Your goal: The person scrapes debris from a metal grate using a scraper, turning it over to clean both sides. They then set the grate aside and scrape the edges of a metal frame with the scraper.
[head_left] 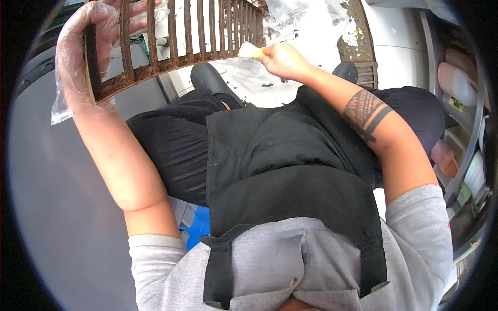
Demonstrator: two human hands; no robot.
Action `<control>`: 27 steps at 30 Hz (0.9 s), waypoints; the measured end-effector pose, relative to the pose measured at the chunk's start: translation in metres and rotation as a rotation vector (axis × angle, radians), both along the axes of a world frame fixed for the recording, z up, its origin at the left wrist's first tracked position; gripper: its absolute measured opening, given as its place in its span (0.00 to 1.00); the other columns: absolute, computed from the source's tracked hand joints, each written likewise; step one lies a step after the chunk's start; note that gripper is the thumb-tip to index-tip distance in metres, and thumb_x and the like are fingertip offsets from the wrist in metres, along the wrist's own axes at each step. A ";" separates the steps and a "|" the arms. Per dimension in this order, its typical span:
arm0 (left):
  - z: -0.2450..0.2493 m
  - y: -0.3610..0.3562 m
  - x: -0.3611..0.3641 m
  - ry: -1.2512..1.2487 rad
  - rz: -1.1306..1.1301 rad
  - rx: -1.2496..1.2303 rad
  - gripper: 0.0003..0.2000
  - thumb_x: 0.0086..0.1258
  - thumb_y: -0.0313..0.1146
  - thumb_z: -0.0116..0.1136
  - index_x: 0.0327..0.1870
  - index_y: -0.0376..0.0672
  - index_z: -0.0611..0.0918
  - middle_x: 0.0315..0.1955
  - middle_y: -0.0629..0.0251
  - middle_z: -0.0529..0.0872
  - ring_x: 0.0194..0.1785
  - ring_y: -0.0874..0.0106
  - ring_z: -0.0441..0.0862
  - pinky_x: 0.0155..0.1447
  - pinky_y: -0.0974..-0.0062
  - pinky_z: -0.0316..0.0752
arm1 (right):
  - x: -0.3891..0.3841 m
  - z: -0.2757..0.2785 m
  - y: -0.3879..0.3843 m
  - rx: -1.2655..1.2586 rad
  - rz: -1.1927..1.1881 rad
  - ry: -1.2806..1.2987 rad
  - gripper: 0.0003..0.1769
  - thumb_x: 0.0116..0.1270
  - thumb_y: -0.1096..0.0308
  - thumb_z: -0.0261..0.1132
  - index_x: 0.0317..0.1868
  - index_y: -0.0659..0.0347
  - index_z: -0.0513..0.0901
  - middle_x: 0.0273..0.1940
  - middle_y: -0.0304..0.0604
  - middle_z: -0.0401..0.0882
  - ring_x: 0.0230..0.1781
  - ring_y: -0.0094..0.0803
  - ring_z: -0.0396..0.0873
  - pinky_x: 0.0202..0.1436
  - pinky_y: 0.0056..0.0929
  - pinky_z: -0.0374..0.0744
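Note:
My left hand (98, 39), in a loose clear plastic glove, is at the upper left, closed around the end of a brown, rusty-looking slatted grate (189, 31). The grate stands tilted and stretches away toward the top middle, its lower rail facing me. My right hand (284, 61), bare, pinches a small tool (251, 51) with a yellow part and a whitish end. That whitish end is right at the grate's lower rail. The tool's exact kind cannot be made out, since my fingers hide its handle.
Crumpled clear plastic sheeting (306, 23) and white flakes lie on the floor beyond my boots (210, 78). A dark, dirty strip (359, 46) runs at the upper right. Shelves with containers (456, 83) line the right side. A grey panel (57, 171) fills the left.

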State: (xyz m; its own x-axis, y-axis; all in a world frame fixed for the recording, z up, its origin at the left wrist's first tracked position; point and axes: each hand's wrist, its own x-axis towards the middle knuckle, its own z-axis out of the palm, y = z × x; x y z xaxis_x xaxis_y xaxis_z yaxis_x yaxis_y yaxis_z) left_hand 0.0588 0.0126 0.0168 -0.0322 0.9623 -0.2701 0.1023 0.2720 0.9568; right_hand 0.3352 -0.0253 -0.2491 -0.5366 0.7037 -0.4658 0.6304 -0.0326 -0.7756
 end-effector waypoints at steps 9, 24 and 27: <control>-0.001 0.003 -0.014 -0.039 0.003 0.005 0.32 0.67 0.33 0.50 0.69 0.17 0.69 0.70 0.38 0.75 0.66 0.49 0.81 0.71 0.56 0.73 | 0.005 -0.021 0.011 0.531 0.108 0.030 0.16 0.70 0.65 0.67 0.56 0.59 0.85 0.45 0.47 0.85 0.48 0.49 0.85 0.49 0.44 0.83; -0.003 0.008 -0.013 -0.008 -0.003 -0.010 0.28 0.67 0.32 0.51 0.65 0.18 0.72 0.68 0.40 0.77 0.64 0.51 0.82 0.67 0.58 0.75 | -0.002 -0.017 0.033 0.193 0.181 0.046 0.15 0.65 0.65 0.64 0.42 0.67 0.90 0.36 0.63 0.87 0.41 0.58 0.87 0.50 0.50 0.83; -0.003 0.010 -0.016 -0.028 0.002 -0.008 0.27 0.67 0.32 0.51 0.64 0.19 0.73 0.67 0.40 0.77 0.63 0.51 0.82 0.67 0.58 0.75 | -0.006 -0.009 0.036 0.145 0.223 0.014 0.15 0.70 0.64 0.64 0.45 0.67 0.89 0.33 0.61 0.86 0.37 0.56 0.86 0.46 0.49 0.81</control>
